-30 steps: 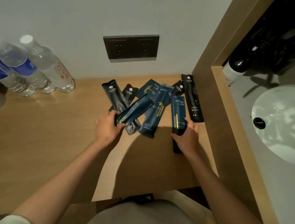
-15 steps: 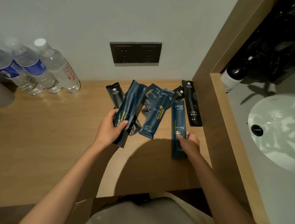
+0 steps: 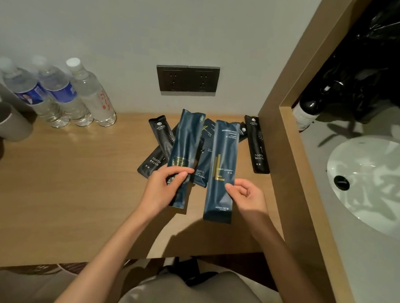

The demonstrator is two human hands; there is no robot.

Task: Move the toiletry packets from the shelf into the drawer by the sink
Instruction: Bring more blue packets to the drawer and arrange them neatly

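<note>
Toiletry packets [image 3: 257, 144]: none stowed yet, drawer unseen | left hand [image 3: 164, 189] grips one blue packet [image 3: 186, 145] | right hand [image 3: 246, 199] pinches a second packet [image 3: 224, 153] | remainder mid-frame on shelf [image 3: 70, 188].

The wooden shelf [image 3: 70, 188] carries three water bottles [image 3: 63, 96], a grey cup [image 3: 5, 122]; dark packets [image 3: 257, 144] lie rightward.

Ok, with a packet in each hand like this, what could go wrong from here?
The right hand only pinches the right packet by its edge, so it may slip.
Both hands are full; the left hand grips the left packet, so grabbing more from the overlapping pile could scatter it.
The black packet by the divider is dark and easy to miss.
</note>
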